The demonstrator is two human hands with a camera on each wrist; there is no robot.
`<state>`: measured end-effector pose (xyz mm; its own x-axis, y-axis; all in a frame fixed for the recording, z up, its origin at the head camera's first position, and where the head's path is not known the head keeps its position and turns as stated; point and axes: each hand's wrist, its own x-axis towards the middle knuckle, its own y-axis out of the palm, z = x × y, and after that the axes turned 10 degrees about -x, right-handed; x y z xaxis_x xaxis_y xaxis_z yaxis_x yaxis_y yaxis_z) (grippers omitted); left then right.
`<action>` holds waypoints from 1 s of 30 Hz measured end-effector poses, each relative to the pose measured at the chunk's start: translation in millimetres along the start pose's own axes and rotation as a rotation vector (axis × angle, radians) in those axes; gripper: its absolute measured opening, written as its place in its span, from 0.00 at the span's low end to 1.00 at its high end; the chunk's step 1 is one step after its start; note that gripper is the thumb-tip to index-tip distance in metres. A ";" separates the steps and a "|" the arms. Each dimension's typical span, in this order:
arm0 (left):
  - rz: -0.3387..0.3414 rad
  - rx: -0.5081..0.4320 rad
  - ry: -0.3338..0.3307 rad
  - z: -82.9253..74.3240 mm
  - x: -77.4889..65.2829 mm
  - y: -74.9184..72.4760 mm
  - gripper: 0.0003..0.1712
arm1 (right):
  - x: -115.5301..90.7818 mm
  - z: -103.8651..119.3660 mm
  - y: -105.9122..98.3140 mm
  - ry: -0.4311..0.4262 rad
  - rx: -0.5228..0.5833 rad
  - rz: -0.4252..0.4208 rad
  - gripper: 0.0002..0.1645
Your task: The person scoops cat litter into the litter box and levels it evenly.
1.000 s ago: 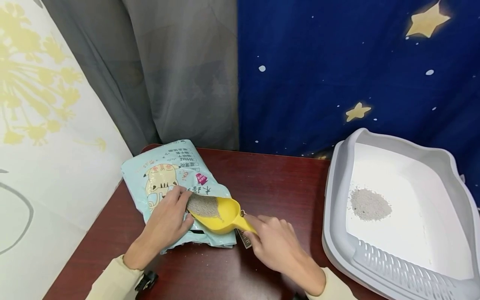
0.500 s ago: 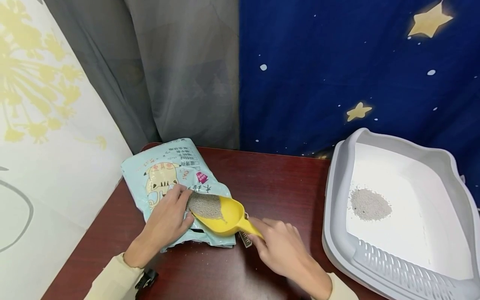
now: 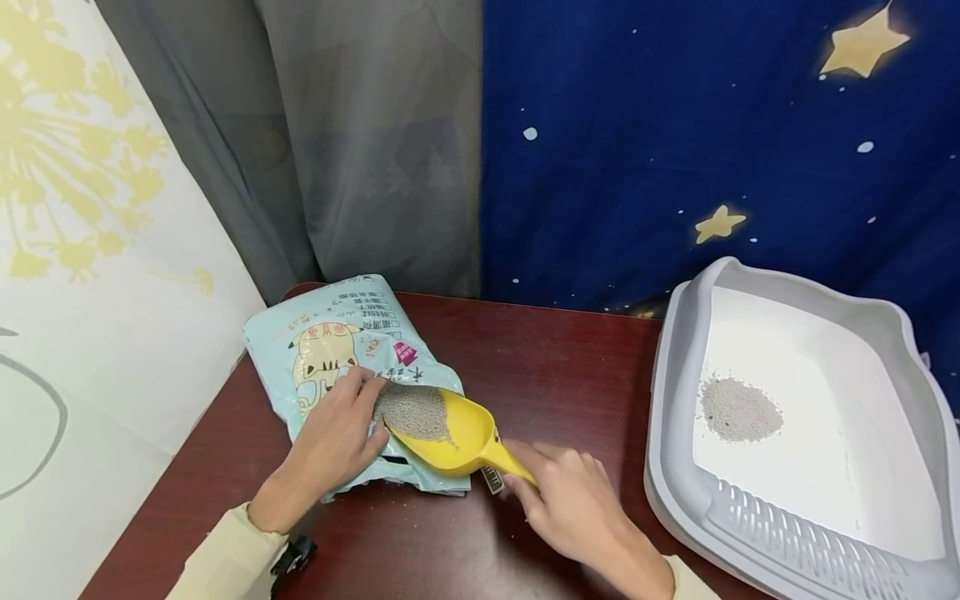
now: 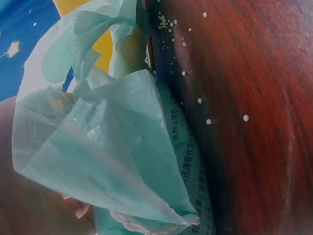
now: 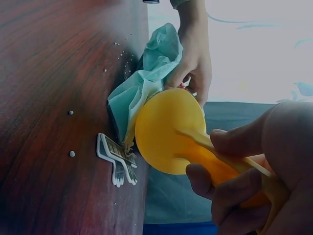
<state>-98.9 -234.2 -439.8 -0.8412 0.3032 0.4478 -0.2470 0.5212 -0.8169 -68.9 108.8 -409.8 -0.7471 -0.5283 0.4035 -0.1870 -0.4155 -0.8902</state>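
Observation:
A light-blue cat litter bag point(image 3: 405, 333) with a cartoon cat lies on the table, its mouth toward the person. My left hand point(image 3: 337, 442) grips the edge of that mouth with thumb and fingers. In the left wrist view a loose flap of the bag point(image 4: 117, 142) hides most of this hand. My right hand point(image 3: 566, 500) holds a yellow scoop point(image 3: 472, 425) by its handle. Grey granular litter point(image 3: 416, 412) fills the scoop's front part, whose tip is hidden inside the bag mouth. The right wrist view shows fingers point(image 5: 239, 188) wrapped round the handle.
A grey-rimmed litter box point(image 3: 678, 400) with a white floor stands at the right, holding a small litter pile point(image 3: 738, 408). A printed tag point(image 5: 115, 156) lies beside the bag mouth. Stray granules dot the dark red table point(image 3: 555, 367). Curtains point(image 3: 600, 167) hang behind.
The right hand and the scoop have moved slightly right and toward the person, showing more of the scooped litter. The left hand stays at the bag mouth.

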 end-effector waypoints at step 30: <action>0.005 -0.002 -0.021 -0.1 -0.6 1.6 0.28 | -11.0 -3.2 5.8 -0.030 -0.008 -0.071 0.21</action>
<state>-98.7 -233.5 -441.4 -0.8524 0.2886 0.4360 -0.2422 0.5211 -0.8184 -63.8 114.6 -420.1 -0.7123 -0.5195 0.4720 -0.2440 -0.4472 -0.8605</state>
